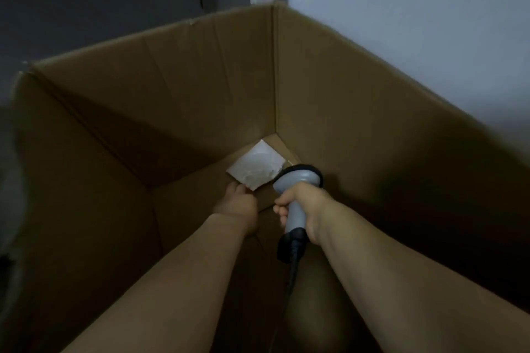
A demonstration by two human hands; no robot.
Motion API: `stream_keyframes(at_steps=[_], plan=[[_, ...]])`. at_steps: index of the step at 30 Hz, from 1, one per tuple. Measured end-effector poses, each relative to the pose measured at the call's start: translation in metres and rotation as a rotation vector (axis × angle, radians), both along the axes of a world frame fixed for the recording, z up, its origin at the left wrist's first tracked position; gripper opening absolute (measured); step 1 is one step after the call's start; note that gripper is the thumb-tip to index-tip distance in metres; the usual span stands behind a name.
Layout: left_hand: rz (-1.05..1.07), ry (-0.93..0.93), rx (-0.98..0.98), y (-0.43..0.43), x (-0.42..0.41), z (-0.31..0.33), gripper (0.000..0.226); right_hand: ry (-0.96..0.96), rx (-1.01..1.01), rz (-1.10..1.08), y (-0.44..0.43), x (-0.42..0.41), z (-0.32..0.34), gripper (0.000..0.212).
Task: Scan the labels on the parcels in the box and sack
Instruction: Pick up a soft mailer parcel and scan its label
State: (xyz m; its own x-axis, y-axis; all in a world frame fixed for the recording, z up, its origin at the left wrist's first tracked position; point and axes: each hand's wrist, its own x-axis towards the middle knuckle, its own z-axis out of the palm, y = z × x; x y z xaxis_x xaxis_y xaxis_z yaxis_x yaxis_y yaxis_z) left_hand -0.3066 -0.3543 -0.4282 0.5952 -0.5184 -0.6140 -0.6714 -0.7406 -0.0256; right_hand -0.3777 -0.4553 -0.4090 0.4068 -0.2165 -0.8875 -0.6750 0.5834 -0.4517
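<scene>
Hard to see: print on parcel [256, 165] blurred; left hand [238, 203] grip hidden behind own knuckles, cannot tell.
Parcel: white, in far corner of box [372, 123] floor.
Left hand: touches parcel's near edge.
Right hand [304, 209]: curled round grey scanner [297, 179] handle.

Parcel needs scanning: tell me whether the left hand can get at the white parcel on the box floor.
Probably yes. The left hand is at the near corner of the white parcel, with nothing between them. The scanner in the right hand sits off to the side.
</scene>
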Motion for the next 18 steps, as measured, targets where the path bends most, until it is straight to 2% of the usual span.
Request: stream_keyframes(at_steps=[5, 9, 14, 16, 18], plan=[[-0.051, 0.028, 0.062, -0.024, 0.027, -0.061, 0.042, 0.038, -0.062, -0.061, -0.027, 0.020, -0.042, 0.016], [-0.061, 0.032, 0.059, -0.045, 0.048, -0.100, 0.039, 0.057, -0.031, -0.045, -0.042, 0.023, -0.055, 0.007], [0.056, 0.041, 0.040, -0.058, 0.062, -0.125, 0.057, -0.006, -0.015, -0.084, -0.033, 0.020, -0.079, 0.007], [0.183, -0.007, -0.149, -0.058, 0.060, -0.119, 0.052, -0.023, -0.028, -0.124, -0.031, 0.020, -0.080, 0.005], [0.429, -0.049, -0.386, -0.057, 0.056, -0.103, 0.038, -0.027, -0.054, -0.149, -0.029, 0.019, -0.071, 0.003]])
